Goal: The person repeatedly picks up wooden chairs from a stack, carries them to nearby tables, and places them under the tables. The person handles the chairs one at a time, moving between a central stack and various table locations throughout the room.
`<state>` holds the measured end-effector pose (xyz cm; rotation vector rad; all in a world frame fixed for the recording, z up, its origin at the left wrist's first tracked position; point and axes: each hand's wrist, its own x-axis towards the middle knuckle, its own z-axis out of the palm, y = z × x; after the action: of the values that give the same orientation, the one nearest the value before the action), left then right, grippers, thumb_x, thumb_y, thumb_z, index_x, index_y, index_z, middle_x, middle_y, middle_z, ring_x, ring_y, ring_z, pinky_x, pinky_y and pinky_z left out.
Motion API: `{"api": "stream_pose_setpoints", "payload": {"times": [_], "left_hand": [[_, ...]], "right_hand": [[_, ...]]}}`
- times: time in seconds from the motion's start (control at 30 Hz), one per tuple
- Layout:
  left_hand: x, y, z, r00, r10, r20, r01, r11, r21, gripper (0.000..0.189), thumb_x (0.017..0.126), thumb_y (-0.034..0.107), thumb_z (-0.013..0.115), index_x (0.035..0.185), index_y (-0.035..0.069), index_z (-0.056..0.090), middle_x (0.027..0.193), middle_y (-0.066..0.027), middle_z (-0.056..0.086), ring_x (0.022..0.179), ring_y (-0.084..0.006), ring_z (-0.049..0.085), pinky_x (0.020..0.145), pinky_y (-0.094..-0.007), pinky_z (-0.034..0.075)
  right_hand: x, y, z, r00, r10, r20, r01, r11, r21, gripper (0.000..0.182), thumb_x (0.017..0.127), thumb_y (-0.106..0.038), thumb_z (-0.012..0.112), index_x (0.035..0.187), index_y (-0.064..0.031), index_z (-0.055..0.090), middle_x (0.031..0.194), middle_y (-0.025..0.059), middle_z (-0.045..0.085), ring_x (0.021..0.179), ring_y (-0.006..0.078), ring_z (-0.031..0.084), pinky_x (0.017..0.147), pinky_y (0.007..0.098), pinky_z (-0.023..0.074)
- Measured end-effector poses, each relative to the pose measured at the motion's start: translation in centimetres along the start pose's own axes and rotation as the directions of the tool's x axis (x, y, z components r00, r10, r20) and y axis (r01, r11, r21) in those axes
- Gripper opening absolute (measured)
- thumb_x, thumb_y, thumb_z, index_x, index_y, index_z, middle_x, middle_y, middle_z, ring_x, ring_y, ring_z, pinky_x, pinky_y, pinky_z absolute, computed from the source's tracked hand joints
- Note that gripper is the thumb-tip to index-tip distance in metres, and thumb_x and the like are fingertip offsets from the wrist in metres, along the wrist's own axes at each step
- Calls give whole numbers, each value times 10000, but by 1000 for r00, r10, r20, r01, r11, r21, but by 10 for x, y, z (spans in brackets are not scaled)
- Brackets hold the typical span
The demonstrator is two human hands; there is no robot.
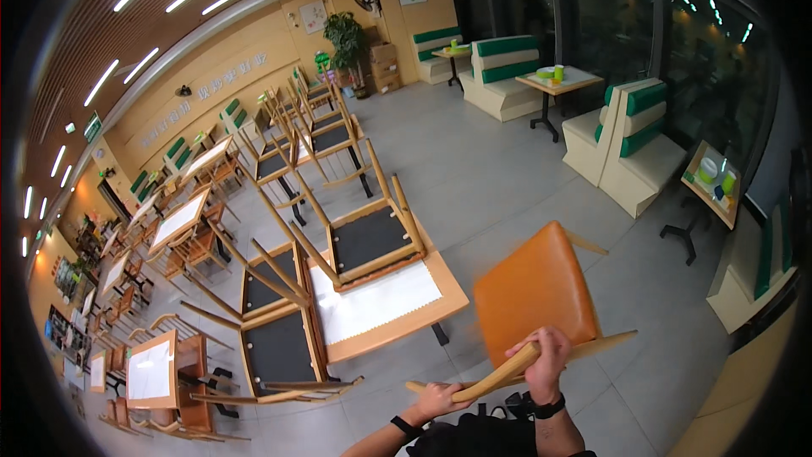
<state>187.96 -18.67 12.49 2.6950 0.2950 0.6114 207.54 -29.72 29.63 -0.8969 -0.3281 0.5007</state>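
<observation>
Both of my hands hold a wooden chair with an orange-brown padded seat [539, 292], close in front of my body. My left hand [439, 401] is closed around the left part of its curved wooden backrest rail. My right hand [547, 355] grips the chair's frame at the right end of that rail, near the seat's edge. To the left of the chair is a wooden table [453, 285] with a white mat [406, 304]. An upturned chair [371, 241] rests on it with legs pointing up, and two more upturned chairs [282, 346] sit along its left side.
Further tables with upturned chairs [333, 136] stand beyond. Rows of tables with upright chairs [181, 222] fill the left. Booth benches [641, 127] and small tables [729, 212] line the windows at right. Grey tiled floor [444, 158] runs between. A potted plant [346, 41] and cardboard boxes [384, 66] stand far back.
</observation>
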Motion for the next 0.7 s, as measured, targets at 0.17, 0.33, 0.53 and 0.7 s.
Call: {"api": "stream_pose_setpoints", "payload": {"times": [0.17, 0.33, 0.53, 0.7], "left_hand": [[31, 56, 51, 989, -1, 146, 28, 983, -179, 328, 788, 416, 698, 841, 102, 618, 537, -93, 573, 496, -295, 605, 486, -388, 503], [38, 89, 82, 961, 81, 263, -4, 959, -283, 415, 824, 501, 639, 881, 92, 607, 518, -125, 558, 502, -336, 602, 497, -415, 504], [17, 96, 89, 942, 121, 314, -23, 954, -300, 517, 802, 579, 609, 923, 76, 601, 552, -159, 586, 542, -355, 615, 505, -426, 502], [-21, 87, 91, 930, 105, 353, 34, 930, -367, 508, 791, 552, 623, 914, 61, 585, 563, -158, 595, 545, -354, 616, 510, -437, 496]], "right_hand": [[12, -42, -64, 967, 24, -254, -47, 995, -86, 297, 916, -277, 493, 719, -55, 493, 655, 67, 503, 514, 204, 563, 493, 385, 530], [-5, -56, -128, 876, 15, -481, -80, 990, -115, 329, 898, -396, 510, 780, -92, 463, 653, 86, 485, 534, 214, 525, 504, 388, 488], [-33, -52, -138, 792, -12, -610, -74, 991, -115, 311, 897, -369, 501, 782, -84, 460, 675, 75, 468, 556, 219, 520, 490, 376, 453], [-59, -37, -121, 768, -45, -639, -91, 980, -178, 335, 896, -395, 527, 761, -92, 476, 596, 71, 474, 542, 198, 504, 512, 358, 447]]}}
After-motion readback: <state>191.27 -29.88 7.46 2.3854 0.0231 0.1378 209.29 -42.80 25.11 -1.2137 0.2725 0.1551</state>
